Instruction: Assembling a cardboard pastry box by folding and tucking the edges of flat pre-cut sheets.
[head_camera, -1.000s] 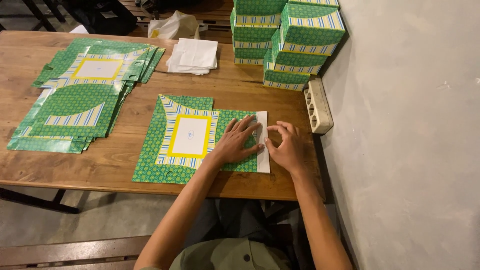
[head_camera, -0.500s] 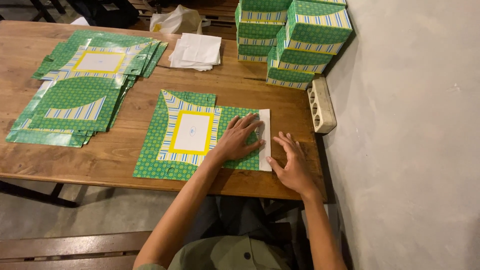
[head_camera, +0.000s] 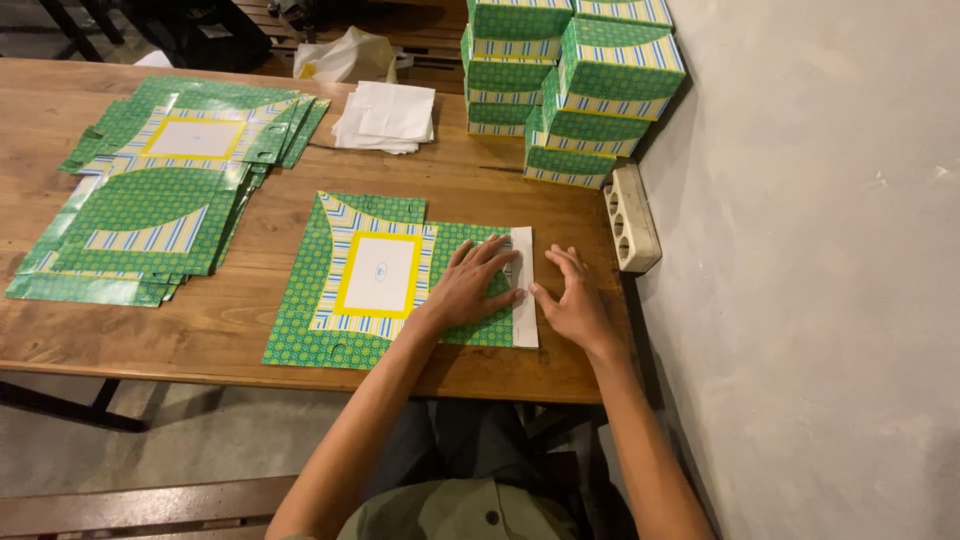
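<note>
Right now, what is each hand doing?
Left hand: open, pressing flat on the green cardboard sheet.
Right hand: open, thumb touching its white flap.

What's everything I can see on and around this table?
Flat box blank: one, green with yellow-framed white panel, table front, under the hands.
White flap: one, on the blank's right edge.
Pile of flat blanks: one pile, green, table left.
Folded boxes: a stack, green and striped, far right by the wall.
White sheets: small pile, table back.
Power strip: one, cream, table's right edge.
Table: one, brown wood.
Left hand: flat on the blank.
Right hand: beside the flap.
</note>
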